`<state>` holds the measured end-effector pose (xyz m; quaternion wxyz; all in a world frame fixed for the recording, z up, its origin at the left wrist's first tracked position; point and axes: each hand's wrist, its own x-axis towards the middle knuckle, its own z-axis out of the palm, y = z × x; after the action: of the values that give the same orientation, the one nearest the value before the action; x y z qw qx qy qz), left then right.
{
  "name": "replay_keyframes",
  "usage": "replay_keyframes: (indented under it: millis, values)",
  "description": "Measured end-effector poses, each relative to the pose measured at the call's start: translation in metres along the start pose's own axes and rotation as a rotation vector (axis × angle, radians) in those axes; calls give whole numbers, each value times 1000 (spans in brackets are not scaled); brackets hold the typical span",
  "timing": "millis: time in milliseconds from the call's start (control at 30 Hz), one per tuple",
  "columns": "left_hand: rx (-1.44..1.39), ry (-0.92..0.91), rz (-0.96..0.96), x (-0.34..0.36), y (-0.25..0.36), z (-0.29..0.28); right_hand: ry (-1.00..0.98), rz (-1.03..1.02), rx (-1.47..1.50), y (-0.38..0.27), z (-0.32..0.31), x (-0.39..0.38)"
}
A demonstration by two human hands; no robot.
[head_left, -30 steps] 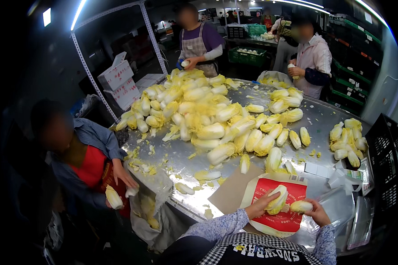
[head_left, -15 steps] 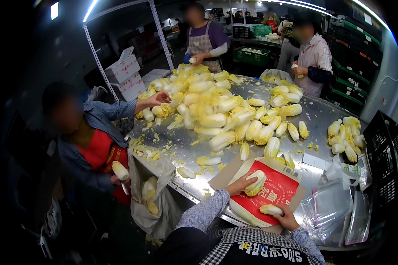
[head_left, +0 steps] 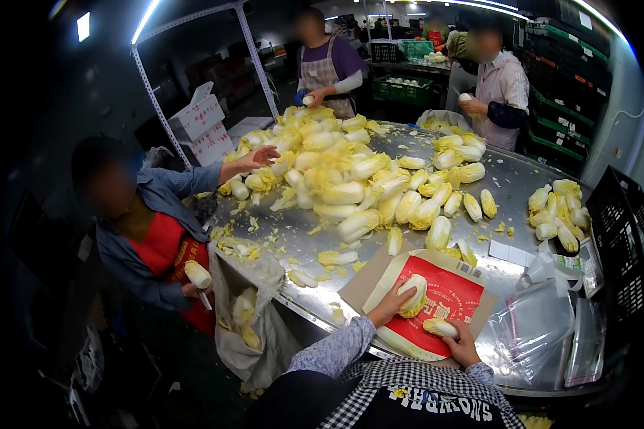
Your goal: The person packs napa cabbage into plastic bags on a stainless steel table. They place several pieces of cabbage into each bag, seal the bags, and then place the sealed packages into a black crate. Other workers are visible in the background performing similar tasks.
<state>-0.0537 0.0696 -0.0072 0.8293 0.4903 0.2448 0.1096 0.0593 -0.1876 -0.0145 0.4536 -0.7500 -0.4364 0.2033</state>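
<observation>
A large pale napa cabbage (head_left: 415, 294) is in my left hand (head_left: 388, 304), whose fingers wrap its near left side. My right hand (head_left: 465, 346) grips a smaller, slimmer napa cabbage (head_left: 439, 328) by its right end. Both heads are over a red and cream printed paper bag (head_left: 456, 287), which lies flat at the table's near edge. Brown cardboard (head_left: 358, 287) shows under the bag on the left and right.
A big heap of napa cabbages (head_left: 336, 171) covers the table's middle, beside loose leaves. Clear plastic bags (head_left: 533, 332), a smaller cabbage pile (head_left: 557, 214) and a black crate (head_left: 622, 236) stand right. A co-worker in a red apron (head_left: 172, 261) stands left by a sack (head_left: 254, 350).
The paper bag and both my hands with their cabbages have shifted slightly away from me. The far-right co-worker's hands have moved left with a cabbage.
</observation>
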Motion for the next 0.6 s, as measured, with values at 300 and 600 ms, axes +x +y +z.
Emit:
replay_keyframes:
  millis: [300,600]
  values:
    - [-390,6,-22,-17,-25,-18,47,160,214,16,5,-1]
    - [-350,64,1,-23,-13,-6,42,184,308,20,1,0]
